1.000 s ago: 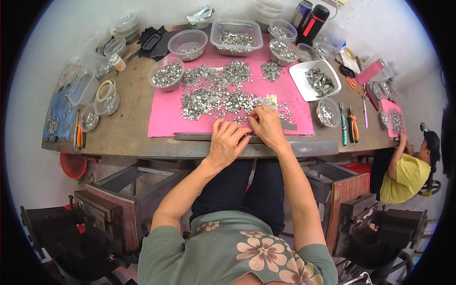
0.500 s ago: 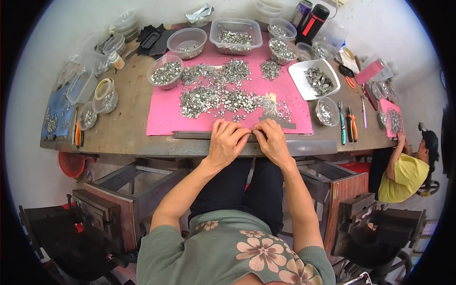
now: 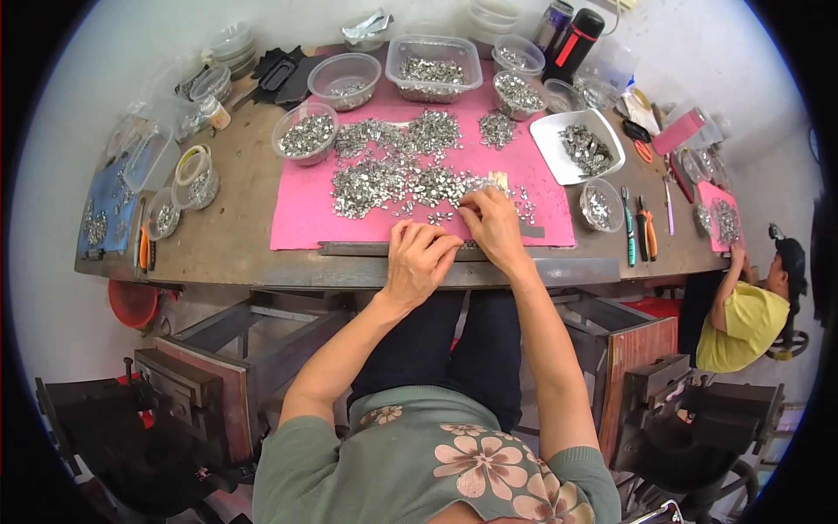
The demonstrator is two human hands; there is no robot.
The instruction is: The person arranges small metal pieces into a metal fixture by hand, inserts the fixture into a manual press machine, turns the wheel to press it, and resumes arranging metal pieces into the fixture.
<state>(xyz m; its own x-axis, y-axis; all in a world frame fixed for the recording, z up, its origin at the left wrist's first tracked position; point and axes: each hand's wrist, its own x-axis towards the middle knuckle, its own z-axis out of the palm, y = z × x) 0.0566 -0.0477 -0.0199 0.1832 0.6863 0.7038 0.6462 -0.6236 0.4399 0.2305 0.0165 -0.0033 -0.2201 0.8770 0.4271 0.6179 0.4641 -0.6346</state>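
Observation:
My left hand (image 3: 421, 260) rests at the front edge of the pink mat, over a long dark metal strip (image 3: 353, 249). Its thumb and fingers are pinched together at the strip; whatever sits between them is too small to make out. Farther in, my right hand (image 3: 494, 225) is over the mat with bent fingers closed at the near right edge of a pile of small silvery metal pieces (image 3: 371, 188). Its fingertips touch or hover just above the pieces, and what they hold is hidden. A row of tiny parts shows on the strip between the hands.
Clear tubs of metal pieces, such as a round one (image 3: 305, 133) and a rectangular one (image 3: 434, 70), ring the pink mat (image 3: 301, 205). A white tray (image 3: 546, 144) stands right, near orange-handled pliers (image 3: 647, 231). Another person (image 3: 742, 319) in yellow works at far right.
My right hand has left the strip beside my left hand and moved forward to the metal pieces. My left hand has stayed pinched at the strip.

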